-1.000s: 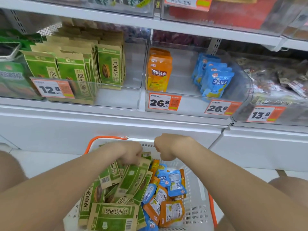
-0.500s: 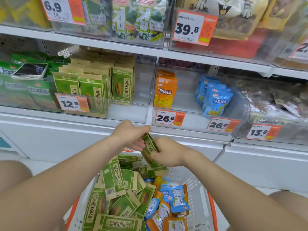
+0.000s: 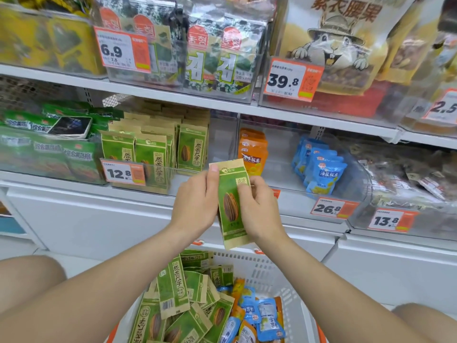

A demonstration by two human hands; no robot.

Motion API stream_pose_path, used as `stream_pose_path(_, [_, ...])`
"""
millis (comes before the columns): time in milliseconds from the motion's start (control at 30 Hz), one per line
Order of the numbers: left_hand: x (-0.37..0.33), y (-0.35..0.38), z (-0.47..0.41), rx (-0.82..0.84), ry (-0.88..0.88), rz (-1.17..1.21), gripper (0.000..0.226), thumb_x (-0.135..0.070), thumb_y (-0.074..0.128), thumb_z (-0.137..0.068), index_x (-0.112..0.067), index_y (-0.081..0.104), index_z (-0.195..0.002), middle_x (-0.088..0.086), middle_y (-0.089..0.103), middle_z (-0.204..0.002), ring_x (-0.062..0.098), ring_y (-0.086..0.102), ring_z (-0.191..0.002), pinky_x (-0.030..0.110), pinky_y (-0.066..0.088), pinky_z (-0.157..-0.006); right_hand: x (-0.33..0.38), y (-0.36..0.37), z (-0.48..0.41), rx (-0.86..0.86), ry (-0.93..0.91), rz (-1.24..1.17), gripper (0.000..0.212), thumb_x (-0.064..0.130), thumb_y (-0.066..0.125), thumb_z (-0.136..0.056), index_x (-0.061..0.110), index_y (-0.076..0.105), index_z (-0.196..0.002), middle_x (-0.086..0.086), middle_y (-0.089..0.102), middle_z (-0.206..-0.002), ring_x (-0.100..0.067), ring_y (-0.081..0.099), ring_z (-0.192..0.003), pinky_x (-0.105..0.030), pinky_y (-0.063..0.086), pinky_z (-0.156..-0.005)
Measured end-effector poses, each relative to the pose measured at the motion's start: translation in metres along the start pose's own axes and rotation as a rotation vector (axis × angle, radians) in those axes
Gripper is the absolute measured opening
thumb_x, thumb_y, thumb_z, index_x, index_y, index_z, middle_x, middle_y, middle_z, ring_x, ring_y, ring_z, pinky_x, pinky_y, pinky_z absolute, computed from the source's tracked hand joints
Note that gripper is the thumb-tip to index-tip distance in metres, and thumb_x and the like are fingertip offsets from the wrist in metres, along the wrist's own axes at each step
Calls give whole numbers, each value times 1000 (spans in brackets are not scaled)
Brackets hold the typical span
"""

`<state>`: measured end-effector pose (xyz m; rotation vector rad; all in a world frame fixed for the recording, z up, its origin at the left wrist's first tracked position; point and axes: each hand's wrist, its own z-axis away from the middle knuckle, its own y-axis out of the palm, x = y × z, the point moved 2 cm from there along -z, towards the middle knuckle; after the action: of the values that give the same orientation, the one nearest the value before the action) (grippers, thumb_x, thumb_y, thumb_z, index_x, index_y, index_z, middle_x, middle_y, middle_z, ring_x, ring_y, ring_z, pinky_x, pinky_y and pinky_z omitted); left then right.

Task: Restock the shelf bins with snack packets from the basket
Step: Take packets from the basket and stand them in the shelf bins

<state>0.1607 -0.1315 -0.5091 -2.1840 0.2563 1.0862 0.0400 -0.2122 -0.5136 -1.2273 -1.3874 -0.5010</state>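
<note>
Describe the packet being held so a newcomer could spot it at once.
Start at the white basket at the bottom. Just above it, the left hand and right hand hold one green packet upright by its sides. Unlike the matching packets lying in the basket or standing in the 12.8 bin, it alone is in the air, seed picture facing the camera.

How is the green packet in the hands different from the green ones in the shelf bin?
The held packet is single, gripped by the left hand and right hand before the shelf; the bin packets stand in rows. The held packet tilts slightly; the bin packets stand upright. Both share a green front, seed picture and tan top.
</note>
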Motion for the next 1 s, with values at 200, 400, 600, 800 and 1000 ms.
stream_pose_path(200, [12,-22,-31,-101,103,-180,48,-42,31,-113,-23,53,-75,-2,56,-71,32,58,-70,43,35,-64,21,25,-8,111,-95,-5,32,44,59,-102,25,54,-128,13,67,-108,-2,65,-97,-35,55,-89])
stream_pose_path(400, [25,-51,-73,-126,103,-325,49,-47,24,-113,-17,52,-85,8,61,-81,37,55,-75,46,40,-66,56,45,-43,71,-193,94,28,36,59,-103,24,50,-127,17,65,-105,-11,65,-100,-38,52,-86])
stream_pose_path(600, [43,-70,-100,-228,129,-478,22,-33,59,-93,-17,51,-105,10,51,-105,35,47,-100,47,40,-84,75,68,-70,-39,-470,242,34,28,53,-104,27,43,-136,12,61,-117,-26,48,-104,-48,41,-93])
stream_pose_path(800, [64,-78,-120,-80,52,-707,86,-60,82,-61,-21,47,-130,9,42,-142,35,31,-140,63,22,-118,53,95,-101,32,-408,388,30,21,46,-107,22,38,-136,-2,61,-122,-26,41,-104,-45,37,-89])
stream_pose_path(1000, [75,-73,-132,-14,-23,-826,93,-68,77,-62,-24,46,-139,5,45,-147,34,28,-146,67,15,-119,33,117,-130,36,-84,374,33,26,73,-94,16,61,-123,-7,69,-113,-30,60,-110,-34,44,-85])
